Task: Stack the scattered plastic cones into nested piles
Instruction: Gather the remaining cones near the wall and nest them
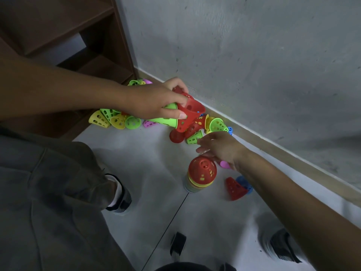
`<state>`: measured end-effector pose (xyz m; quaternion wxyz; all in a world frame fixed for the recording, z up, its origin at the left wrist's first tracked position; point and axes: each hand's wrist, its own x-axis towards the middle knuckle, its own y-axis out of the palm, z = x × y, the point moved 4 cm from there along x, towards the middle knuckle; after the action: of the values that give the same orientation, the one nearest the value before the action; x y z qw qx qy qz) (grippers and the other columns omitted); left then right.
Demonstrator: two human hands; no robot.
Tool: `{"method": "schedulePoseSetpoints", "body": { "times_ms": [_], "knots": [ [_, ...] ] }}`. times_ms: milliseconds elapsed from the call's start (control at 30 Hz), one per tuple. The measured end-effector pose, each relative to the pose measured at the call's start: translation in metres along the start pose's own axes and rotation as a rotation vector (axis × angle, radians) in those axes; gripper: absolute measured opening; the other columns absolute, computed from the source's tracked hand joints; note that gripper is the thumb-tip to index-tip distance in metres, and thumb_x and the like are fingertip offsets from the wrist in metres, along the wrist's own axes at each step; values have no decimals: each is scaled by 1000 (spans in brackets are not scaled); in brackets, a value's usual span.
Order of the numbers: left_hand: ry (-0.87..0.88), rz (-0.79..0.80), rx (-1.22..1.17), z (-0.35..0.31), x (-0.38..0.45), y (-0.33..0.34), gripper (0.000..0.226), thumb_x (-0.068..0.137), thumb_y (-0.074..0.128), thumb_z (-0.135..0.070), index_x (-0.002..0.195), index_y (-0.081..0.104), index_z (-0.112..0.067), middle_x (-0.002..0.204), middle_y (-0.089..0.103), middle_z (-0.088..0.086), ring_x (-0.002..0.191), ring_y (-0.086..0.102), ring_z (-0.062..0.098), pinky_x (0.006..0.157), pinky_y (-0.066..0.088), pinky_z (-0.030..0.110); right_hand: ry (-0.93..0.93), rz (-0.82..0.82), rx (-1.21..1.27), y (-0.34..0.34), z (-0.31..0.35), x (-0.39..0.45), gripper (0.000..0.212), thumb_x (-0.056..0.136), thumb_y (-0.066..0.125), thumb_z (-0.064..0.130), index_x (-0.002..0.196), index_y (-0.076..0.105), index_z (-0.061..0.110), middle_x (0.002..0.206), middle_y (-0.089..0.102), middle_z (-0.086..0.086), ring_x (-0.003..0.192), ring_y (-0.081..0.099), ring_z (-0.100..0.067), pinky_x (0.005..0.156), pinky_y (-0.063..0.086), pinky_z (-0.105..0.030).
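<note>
Meanwhile left grip (156, 102) clutches perforated red cone (188, 116); right grip (218, 147) spread.

A red cone (190, 112) with small perforations sits over a bright green cone (166, 119). The upright nested pile (200, 176) has a red top dotted with yellow-looking holes, with yellow, orange and what may be pale green rims below, dim in the shadow. Scattered cones are lime green (217, 124), yellow (98, 119), pink (149, 123), blue (244, 183) and red (234, 189), all pierced with oval holes. The floor (148, 167) is pale grey, the wall (254, 55) mottled grey, the shelf (58, 26) dark brown, the trousers (48, 192) grey.
</note>
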<state>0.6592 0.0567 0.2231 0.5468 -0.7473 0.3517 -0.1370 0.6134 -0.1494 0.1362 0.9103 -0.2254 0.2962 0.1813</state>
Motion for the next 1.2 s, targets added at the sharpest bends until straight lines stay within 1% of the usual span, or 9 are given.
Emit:
{"method": "schedulePoseSetpoints", "body": {
  "times_ms": [67,167,300,500,700,900,1000,1100,1200],
  "knots": [
    [15,-10,1,-3,0,-2,37,97,45,-57,98,59,-22,135,30,-4,108,55,18,92,47,27,-49,-62,74,-9,2,1,15,101,58,23,104,68,11,104,75,-10,96,73,-27,90,59,-46],
    [56,-36,-20,-14,0,-6,36,98,46,-55,101,59,-22,134,27,-10,109,56,19,89,45,14,-142,-78,352,-18,8,1,31,104,52,35,121,65,11,115,73,-8,104,71,-24,93,56,-40],
    [141,-75,-68,-36,0,-7,20,100,50,-49,93,54,-30,140,28,-4,105,52,4,96,43,27,-180,104,662,-16,19,-4,59,103,39,57,139,57,15,129,64,-12,112,63,-22,105,51,-44],
    [231,-31,-34,-64,-2,-2,24,100,54,-45,98,61,-22,144,29,-1,90,56,5,94,43,32,-201,344,845,-11,26,-15,73,101,24,65,144,52,12,142,57,-19,119,60,-30,103,46,-47],
    [254,-7,14,-77,-5,1,23,101,52,-48,97,61,-26,148,26,0,79,59,18,88,47,39,-273,353,773,-16,25,-27,55,107,31,47,138,55,10,126,65,-18,105,68,-26,92,55,-39],
    [225,21,-22,-66,-6,6,25,102,47,-49,101,63,-30,157,18,-7,109,62,20,100,44,40,-308,133,712,-33,6,-25,60,103,45,51,141,54,5,138,62,-15,133,55,-27,117,37,-46],
    [167,28,-67,-43,-11,2,20,103,44,-51,100,60,-39,155,25,-7,126,54,19,106,43,35,-319,-4,682,-38,-6,-28,55,98,58,42,137,56,3,128,69,-10,123,63,-22,113,43,-46],
    [82,59,-13,-18,-17,0,31,103,45,-49,103,62,-23,151,29,-3,126,50,17,98,37,8,-347,-47,552,-30,-14,-41,47,88,71,34,127,61,11,117,73,-7,112,69,-25,101,54,-44],
    [11,77,7,-6,-21,1,18,101,45,-51,99,54,-35,149,32,-3,126,47,16,98,39,18,-424,-53,335,-15,-21,-53,45,80,82,21,119,62,8,113,72,-12,105,70,-30,90,60,-41]
  ]
}}
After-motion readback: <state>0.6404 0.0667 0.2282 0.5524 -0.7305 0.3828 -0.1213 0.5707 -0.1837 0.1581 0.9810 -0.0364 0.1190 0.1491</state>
